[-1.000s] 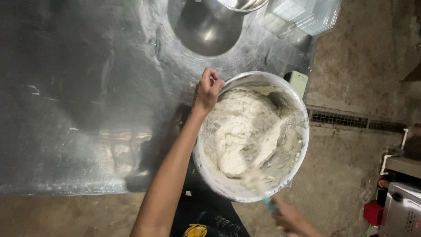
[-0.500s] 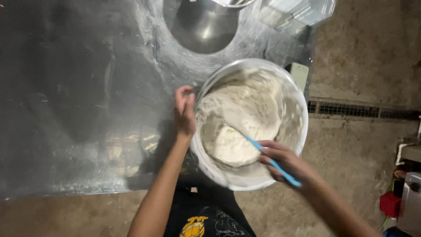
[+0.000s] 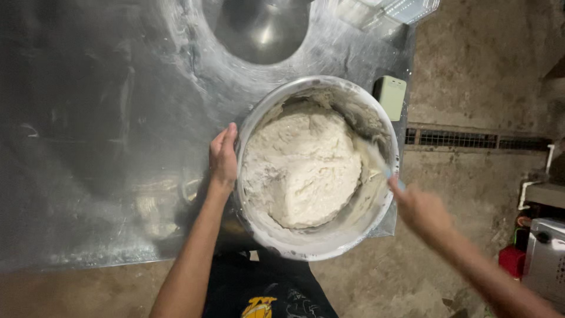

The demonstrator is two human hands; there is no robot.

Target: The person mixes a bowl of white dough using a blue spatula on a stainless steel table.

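A large metal bowl [image 3: 329,244] stands at the near right corner of a steel table [image 3: 88,147]. A big lump of pale sticky dough [image 3: 300,168] fills it. My left hand [image 3: 223,156] presses flat against the bowl's left outer wall. My right hand [image 3: 421,209], blurred, is just outside the right rim and grips a light blue spatula [image 3: 376,160]. Its dough-coated blade lies against the inner right wall.
A second, empty metal bowl [image 3: 262,29] sits at the table's far edge. A small pale green box [image 3: 391,97] lies behind the dough bowl at the table's right edge. A clear container [image 3: 388,12] is at the top. Floor drain grate [image 3: 471,140] and appliances [image 3: 544,259] are on the right.
My right hand has swung the spatula from the bowl's near side round to its right wall. My left hand has slid from the far rim down to the left wall.
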